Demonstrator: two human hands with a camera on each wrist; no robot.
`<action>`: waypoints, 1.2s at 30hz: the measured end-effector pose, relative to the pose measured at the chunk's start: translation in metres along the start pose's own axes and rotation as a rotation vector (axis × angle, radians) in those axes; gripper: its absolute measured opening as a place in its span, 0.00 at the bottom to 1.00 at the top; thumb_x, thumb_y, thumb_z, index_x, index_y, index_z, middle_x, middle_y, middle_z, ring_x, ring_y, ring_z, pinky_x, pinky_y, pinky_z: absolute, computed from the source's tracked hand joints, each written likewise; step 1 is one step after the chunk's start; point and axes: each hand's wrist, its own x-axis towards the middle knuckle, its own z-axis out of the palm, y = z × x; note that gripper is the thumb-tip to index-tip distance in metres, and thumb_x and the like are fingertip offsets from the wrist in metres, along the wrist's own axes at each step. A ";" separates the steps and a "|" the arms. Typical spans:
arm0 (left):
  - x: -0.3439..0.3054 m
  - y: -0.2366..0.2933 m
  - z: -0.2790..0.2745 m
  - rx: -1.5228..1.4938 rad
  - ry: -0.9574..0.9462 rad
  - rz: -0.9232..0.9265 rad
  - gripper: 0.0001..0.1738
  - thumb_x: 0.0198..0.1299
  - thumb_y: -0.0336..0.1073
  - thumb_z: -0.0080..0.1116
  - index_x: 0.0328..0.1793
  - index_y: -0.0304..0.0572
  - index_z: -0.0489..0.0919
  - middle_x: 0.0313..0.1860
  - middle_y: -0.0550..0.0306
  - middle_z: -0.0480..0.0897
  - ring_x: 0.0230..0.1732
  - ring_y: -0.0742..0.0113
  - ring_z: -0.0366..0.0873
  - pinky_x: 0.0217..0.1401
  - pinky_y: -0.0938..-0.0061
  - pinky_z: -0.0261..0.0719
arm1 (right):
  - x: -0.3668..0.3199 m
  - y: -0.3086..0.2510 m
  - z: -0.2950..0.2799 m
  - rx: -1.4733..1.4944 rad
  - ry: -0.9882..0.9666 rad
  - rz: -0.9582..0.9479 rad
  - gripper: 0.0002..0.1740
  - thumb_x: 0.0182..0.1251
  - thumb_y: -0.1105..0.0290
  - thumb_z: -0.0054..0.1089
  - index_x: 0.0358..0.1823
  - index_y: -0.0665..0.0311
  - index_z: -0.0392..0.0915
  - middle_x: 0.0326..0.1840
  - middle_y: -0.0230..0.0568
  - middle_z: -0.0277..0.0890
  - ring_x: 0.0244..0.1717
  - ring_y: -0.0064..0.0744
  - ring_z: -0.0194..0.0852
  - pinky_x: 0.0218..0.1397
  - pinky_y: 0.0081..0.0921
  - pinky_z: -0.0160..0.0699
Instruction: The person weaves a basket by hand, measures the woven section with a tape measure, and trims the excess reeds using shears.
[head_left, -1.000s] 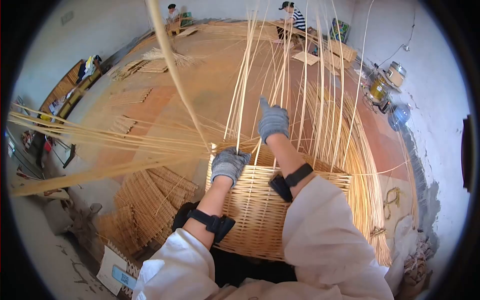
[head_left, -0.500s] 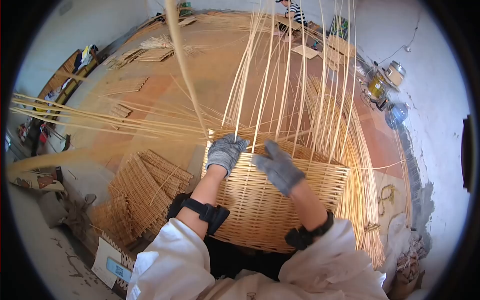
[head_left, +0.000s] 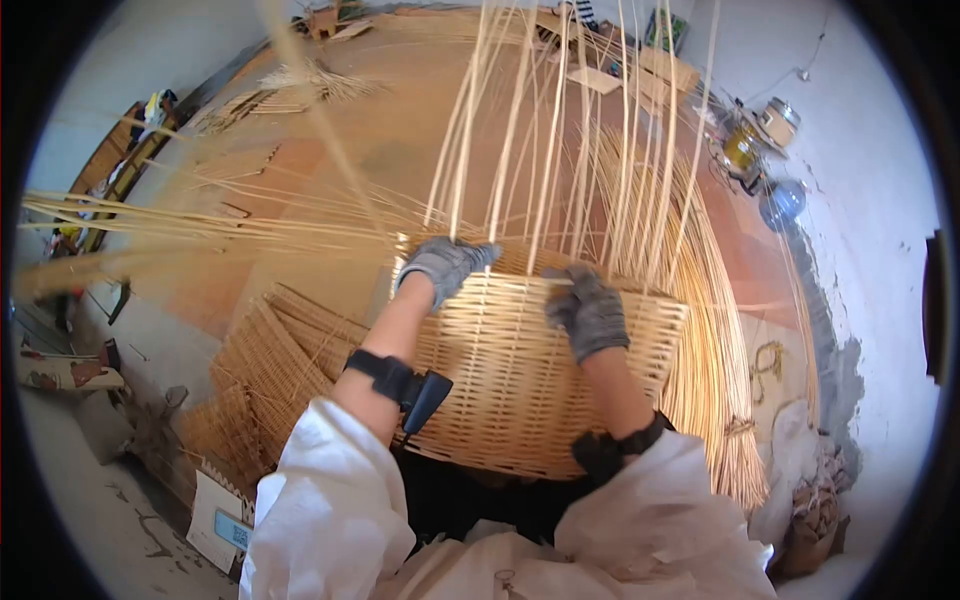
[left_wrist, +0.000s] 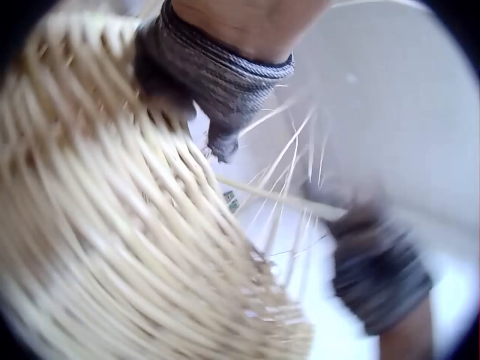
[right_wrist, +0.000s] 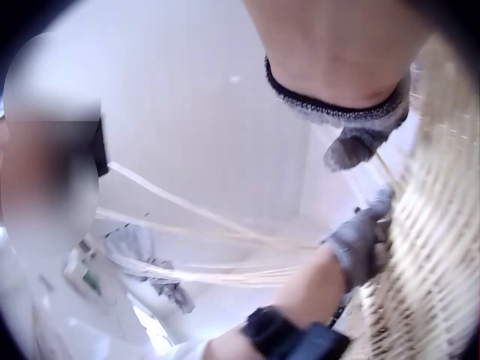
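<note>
A half-woven wicker basket [head_left: 500, 380] lies tilted in front of me, its tall uprights [head_left: 505, 150] rising from the far side. My gloved left hand [head_left: 445, 268] grips the basket's rim near the left corner, fingers over the edge. Farther right along that rim is my gloved right hand [head_left: 588, 312], its fingers curled. In the left wrist view, this hand pinches a wicker strand [left_wrist: 274, 196] that runs out from the rim. Motion blurs both wrist views, and the right fingertips are partly hidden.
A thick bundle of long strands [head_left: 700, 370] lies on the floor to the right. Loose strands [head_left: 220, 235] stick out leftward from the basket corner. Woven panels [head_left: 270, 360] are stacked at left. A water jug [head_left: 783, 205] stands by the right wall.
My right hand has come down from a raised, pointing pose above the uprights to the rim, then shifted right with curled fingers. The left hand keeps its hold. The head view has tipped down.
</note>
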 end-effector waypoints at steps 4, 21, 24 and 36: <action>-0.019 0.031 -0.001 0.302 0.281 0.061 0.45 0.45 0.53 0.62 0.63 0.33 0.59 0.52 0.36 0.72 0.53 0.50 0.71 0.59 0.66 0.65 | -0.015 -0.002 0.000 -0.010 -0.086 -0.141 0.12 0.65 0.66 0.45 0.37 0.68 0.72 0.16 0.38 0.72 0.14 0.24 0.67 0.18 0.16 0.69; 0.010 0.055 0.063 0.208 -0.229 0.198 0.34 0.48 0.62 0.53 0.51 0.40 0.75 0.51 0.48 0.75 0.55 0.53 0.70 0.58 0.69 0.64 | 0.040 -0.009 -0.112 0.415 -0.336 -0.610 0.21 0.65 0.64 0.42 0.57 0.65 0.60 0.29 0.41 0.74 0.28 0.31 0.72 0.34 0.30 0.76; 0.028 0.057 0.078 0.301 -0.175 0.154 0.39 0.46 0.64 0.53 0.55 0.40 0.73 0.57 0.45 0.70 0.60 0.54 0.66 0.61 0.66 0.62 | -0.007 -0.033 -0.068 0.323 -0.139 -0.595 0.15 0.66 0.68 0.40 0.51 0.68 0.64 0.31 0.43 0.74 0.32 0.32 0.75 0.40 0.31 0.77; -0.068 0.104 0.151 0.481 0.242 0.589 0.41 0.40 0.70 0.51 0.60 0.60 0.68 0.43 0.46 0.75 0.55 0.56 0.66 0.65 0.53 0.41 | 0.087 -0.069 -0.128 -0.126 0.258 -0.480 0.15 0.56 0.78 0.48 0.46 0.63 0.71 0.33 0.42 0.72 0.28 0.29 0.69 0.33 0.28 0.75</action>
